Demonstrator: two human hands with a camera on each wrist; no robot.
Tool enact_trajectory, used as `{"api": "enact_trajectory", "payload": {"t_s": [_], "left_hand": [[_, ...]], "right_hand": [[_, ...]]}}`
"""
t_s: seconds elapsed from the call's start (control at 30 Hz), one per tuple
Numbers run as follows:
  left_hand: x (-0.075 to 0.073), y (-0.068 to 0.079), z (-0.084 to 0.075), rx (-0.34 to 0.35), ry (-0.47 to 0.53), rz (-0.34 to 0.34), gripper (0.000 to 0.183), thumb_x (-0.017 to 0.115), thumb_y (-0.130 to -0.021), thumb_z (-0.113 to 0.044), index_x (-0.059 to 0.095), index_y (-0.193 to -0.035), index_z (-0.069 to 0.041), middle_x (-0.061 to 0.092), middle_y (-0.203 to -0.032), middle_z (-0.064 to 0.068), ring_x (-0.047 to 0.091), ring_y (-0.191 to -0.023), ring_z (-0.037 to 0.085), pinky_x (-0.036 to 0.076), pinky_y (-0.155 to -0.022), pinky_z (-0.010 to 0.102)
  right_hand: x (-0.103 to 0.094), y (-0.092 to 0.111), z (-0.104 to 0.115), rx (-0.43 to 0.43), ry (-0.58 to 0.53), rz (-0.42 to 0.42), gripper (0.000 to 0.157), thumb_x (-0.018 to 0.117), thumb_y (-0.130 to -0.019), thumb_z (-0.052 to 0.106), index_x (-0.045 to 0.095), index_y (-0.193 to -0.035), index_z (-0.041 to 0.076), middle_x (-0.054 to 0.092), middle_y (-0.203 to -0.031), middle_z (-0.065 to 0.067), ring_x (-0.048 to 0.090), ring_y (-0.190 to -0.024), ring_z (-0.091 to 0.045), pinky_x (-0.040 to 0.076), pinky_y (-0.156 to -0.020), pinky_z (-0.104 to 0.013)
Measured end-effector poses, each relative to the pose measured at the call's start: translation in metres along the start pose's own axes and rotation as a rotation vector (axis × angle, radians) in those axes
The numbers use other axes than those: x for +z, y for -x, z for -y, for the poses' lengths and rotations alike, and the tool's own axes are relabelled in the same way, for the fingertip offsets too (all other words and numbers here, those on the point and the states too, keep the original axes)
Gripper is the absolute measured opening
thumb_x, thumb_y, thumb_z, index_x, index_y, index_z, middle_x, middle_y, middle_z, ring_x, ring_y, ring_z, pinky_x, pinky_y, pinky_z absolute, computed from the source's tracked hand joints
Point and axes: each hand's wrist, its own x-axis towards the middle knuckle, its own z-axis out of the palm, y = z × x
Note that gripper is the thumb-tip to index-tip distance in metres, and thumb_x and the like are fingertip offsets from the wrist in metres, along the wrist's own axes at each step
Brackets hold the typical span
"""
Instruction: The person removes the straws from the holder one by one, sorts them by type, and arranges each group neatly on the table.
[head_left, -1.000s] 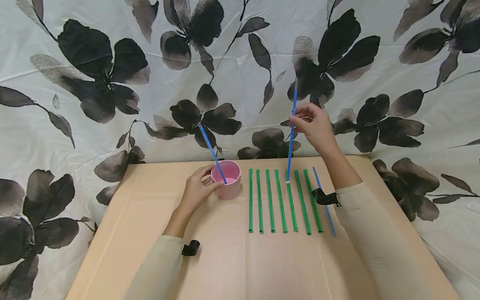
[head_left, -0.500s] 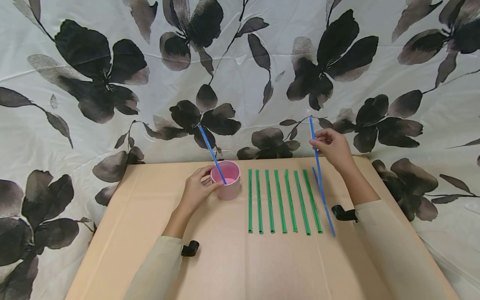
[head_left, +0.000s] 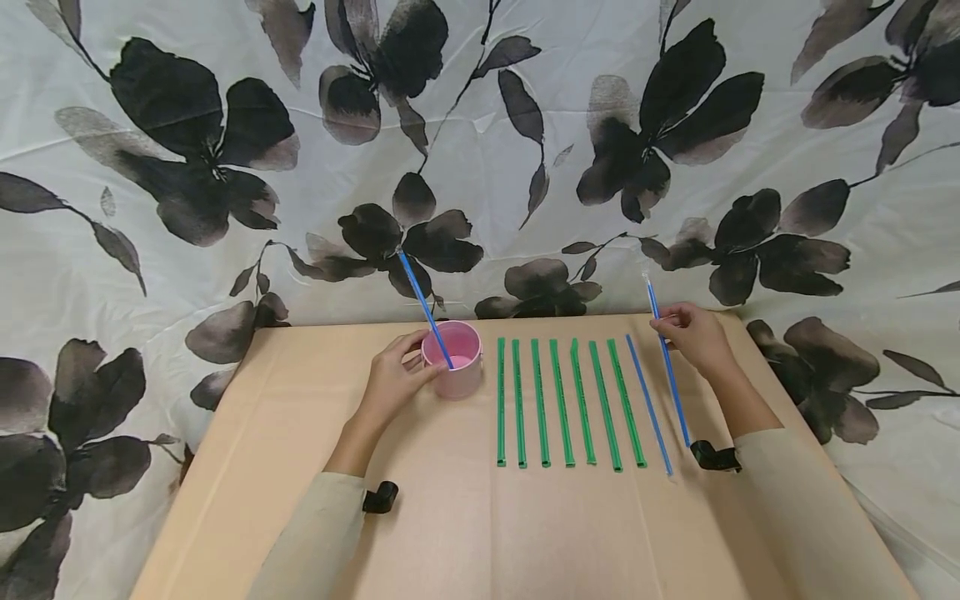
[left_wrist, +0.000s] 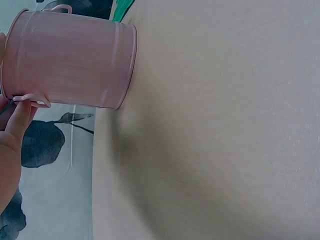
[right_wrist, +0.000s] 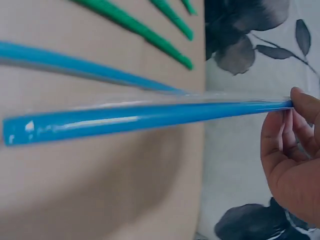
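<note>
My left hand (head_left: 397, 373) holds a small pink bucket (left_wrist: 70, 57) by its side, the thumb at a little side handle in the left wrist view. A blue straw (head_left: 422, 296) leans out of the bucket toward the upper left. Over the table's right side, my right hand (head_left: 693, 337) pinches another blue straw (right_wrist: 125, 120) near its far end. Loose clear wrapping shows along this straw in the right wrist view. Just left of it lies a blue straw (head_left: 648, 404), and beyond that several green straws (head_left: 539, 404) in a row.
The light wooden-toned tabletop (head_left: 450, 517) ends at a back edge against a hanging white cloth (head_left: 495, 167) with dark flowers. Black wrist cameras sit at both cuffs. The bucket stands near the back edge, left of the green straws.
My right hand has moved right and down with its blue straw, from over the green straws, past the lying blue straw, to that straw's right. The left hand and bucket stay put.
</note>
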Motion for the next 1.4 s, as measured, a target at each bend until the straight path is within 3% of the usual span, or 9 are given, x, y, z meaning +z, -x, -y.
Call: {"api": "enact_trajectory", "payload": {"t_s": [0.2, 0.53, 0.8, 1.03, 1.4], "left_hand": [[0.001, -0.002, 0.002, -0.002, -0.006, -0.005, 0.064, 0.083, -0.084, 0.002, 0.055, -0.14, 0.012, 0.058, -0.138, 0.032, 0.057, -0.132, 0.046, 0.054, -0.108, 0.05], [0.002, -0.006, 0.003, 0.0, 0.003, -0.01, 0.064, 0.083, -0.084, 0.003, 0.054, -0.14, 0.012, 0.057, -0.138, 0.034, 0.055, -0.132, 0.05, 0.053, -0.108, 0.052], [0.0, -0.011, 0.004, -0.005, -0.003, 0.0, 0.065, 0.084, -0.084, 0.001, 0.055, -0.141, 0.011, 0.058, -0.138, 0.032, 0.057, -0.132, 0.047, 0.053, -0.109, 0.052], [-0.001, -0.012, 0.004, -0.01, 0.001, 0.003, 0.065, 0.084, -0.083, 0.002, 0.055, -0.141, 0.011, 0.059, -0.137, 0.031, 0.058, -0.131, 0.045, 0.054, -0.108, 0.05], [-0.001, -0.012, 0.004, -0.002, 0.0, -0.001, 0.065, 0.084, -0.083, 0.001, 0.055, -0.141, 0.011, 0.059, -0.136, 0.03, 0.059, -0.131, 0.043, 0.055, -0.107, 0.047]], "right_hand": [[0.005, 0.0, -0.025, 0.065, 0.014, 0.063, 0.044, 0.065, -0.103, 0.033, 0.061, -0.125, -0.005, 0.067, -0.104, -0.015, 0.066, -0.077, -0.005, 0.068, -0.077, -0.035], [0.013, -0.005, -0.059, 0.192, 0.023, 0.178, 0.036, 0.068, -0.101, 0.023, 0.06, -0.118, -0.008, 0.064, -0.088, -0.003, 0.061, -0.075, -0.01, 0.059, -0.063, -0.02], [0.022, -0.006, -0.065, 0.218, 0.055, 0.144, 0.038, 0.075, -0.096, 0.025, 0.063, -0.112, -0.007, 0.064, -0.083, -0.003, 0.064, -0.07, -0.008, 0.062, -0.06, -0.021], [0.03, -0.004, -0.062, 0.188, 0.129, 0.088, 0.033, 0.075, -0.096, 0.025, 0.065, -0.106, -0.005, 0.067, -0.083, -0.008, 0.064, -0.067, -0.012, 0.059, -0.056, -0.023], [0.034, -0.002, -0.059, 0.167, 0.167, 0.071, 0.034, 0.074, -0.097, 0.025, 0.066, -0.109, -0.006, 0.07, -0.088, -0.012, 0.065, -0.07, -0.013, 0.06, -0.057, -0.025]]}}
